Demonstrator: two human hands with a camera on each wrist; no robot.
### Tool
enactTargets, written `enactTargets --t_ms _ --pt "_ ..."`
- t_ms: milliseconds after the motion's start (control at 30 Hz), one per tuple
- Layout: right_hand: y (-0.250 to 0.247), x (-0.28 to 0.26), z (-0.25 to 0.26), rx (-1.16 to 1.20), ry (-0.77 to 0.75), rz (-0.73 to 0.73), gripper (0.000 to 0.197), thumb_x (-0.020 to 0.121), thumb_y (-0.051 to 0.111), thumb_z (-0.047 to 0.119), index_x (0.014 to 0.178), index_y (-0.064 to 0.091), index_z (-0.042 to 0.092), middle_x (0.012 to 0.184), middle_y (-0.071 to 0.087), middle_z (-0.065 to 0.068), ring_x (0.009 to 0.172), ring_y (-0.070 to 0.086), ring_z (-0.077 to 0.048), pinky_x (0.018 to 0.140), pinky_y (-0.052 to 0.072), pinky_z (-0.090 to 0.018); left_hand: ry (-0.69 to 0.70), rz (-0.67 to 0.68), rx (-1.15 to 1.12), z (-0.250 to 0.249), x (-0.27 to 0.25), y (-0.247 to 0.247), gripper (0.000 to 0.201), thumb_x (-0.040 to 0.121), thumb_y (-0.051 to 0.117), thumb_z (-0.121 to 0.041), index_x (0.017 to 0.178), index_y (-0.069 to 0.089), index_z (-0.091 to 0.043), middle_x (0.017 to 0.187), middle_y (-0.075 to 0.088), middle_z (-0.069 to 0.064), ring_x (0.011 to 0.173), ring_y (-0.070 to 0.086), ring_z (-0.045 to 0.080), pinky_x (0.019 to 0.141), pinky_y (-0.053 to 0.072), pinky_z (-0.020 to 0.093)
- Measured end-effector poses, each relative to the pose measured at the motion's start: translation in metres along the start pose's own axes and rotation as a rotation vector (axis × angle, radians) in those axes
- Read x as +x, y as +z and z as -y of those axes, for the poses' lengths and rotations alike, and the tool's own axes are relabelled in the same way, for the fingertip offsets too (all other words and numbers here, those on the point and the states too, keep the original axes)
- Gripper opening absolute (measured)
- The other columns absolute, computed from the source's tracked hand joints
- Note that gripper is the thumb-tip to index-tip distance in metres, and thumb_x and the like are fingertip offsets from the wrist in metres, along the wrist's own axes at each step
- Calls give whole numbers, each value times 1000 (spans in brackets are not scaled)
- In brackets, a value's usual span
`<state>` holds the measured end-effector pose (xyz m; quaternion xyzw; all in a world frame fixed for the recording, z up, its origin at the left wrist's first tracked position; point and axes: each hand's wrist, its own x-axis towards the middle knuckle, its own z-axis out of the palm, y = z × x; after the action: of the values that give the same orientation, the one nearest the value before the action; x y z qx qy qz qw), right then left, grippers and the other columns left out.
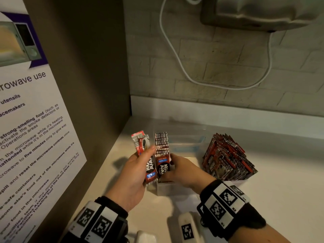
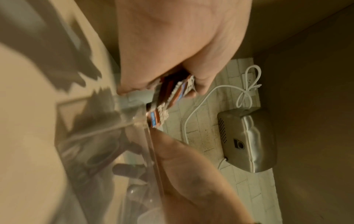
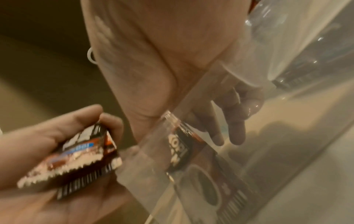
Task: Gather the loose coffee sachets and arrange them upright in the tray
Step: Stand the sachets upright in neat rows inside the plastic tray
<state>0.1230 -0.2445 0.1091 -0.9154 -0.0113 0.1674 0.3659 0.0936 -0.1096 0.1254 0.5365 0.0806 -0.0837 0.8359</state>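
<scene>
While the poster (image 1: 31,120) with microwave rules fills the panel at the desk's left edge, the left hand (image 1: 135,174) is just right of it, above the desk (image 1: 289,190), fingers and thumb curled round a small bunch of coffee sachets (image 1: 145,155). Bunch points up, tilted slightly left, its lower end beside the tray's left wall. Left wrist view: sachet ends (image 2: 172,92) stick out between thumb and fingers, blurred.

Next right: clear tray (image 1: 172,189) near the desk's back left corner. Upright row of sachets (image 1: 162,149) stands against its left wall, barcode edges up. Right hand (image 1: 182,171) reaches into the tray from the front; thumb presses the row's right side. Right wrist view shows the fingers (image 3: 235,121) straight and spread behind the clear wall, not wrapped round anything, sachet print (image 3: 180,150) showing through that wall.

Middle of the tray looks bare apart from the hand.

Right end of the tray: a big fanned stack of sachets (image 1: 228,158), leaning right, packed loosely.

Above on the tiled wall: white cable (image 1: 177,55) looping down from a metal dryer unit (image 1: 259,13).

Front edge of the desk: white tagged blocks (image 1: 188,228).
</scene>
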Motion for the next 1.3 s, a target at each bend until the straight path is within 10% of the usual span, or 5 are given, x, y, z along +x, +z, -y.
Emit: enactTargets --t_ms 200,467,667,800,1300 --pt "-24 -23 11 317 -49 -241 70 85 69 21 145 34 18 128 52 1 107 55 -15 90 50 -31 112 -139 -28 -17 3 -12 28 95 50 -31 76 62 -15 67 61 1 52 58 7 53 45 24" --pt "-32 -40 34 696 -271 -266 10 87 65 12 96 67 8 75 64 -4 47 52 -4 43 37 -15 146 81 180 -12 -9 -2 38 68 74 -29 103 70 -13 96 74 13 88 72 29 80 57 43" --pt "-36 -41 27 814 -278 -327 8 90 60 3 81 61 1 59 58 -9 40 45 -12 38 36 -21 93 153 226 -11 -9 -5 51 51 80 -24 97 69 -7 86 74 15 76 71 27 73 58 37" --pt "-45 -44 18 1005 -202 -358 12 94 52 1 82 53 5 58 60 -4 44 53 -19 38 39 -24 126 89 178 -14 -6 -11 18 70 75 -3 84 64 -8 60 60 6 49 56 13 48 48 25" --pt "-32 -39 9 353 -202 -303 8 80 71 1 77 64 3 70 63 -8 43 50 1 43 39 -12 257 -55 228 -14 7 2 3 88 66 -19 86 67 -17 69 63 2 55 53 11 55 47 26"
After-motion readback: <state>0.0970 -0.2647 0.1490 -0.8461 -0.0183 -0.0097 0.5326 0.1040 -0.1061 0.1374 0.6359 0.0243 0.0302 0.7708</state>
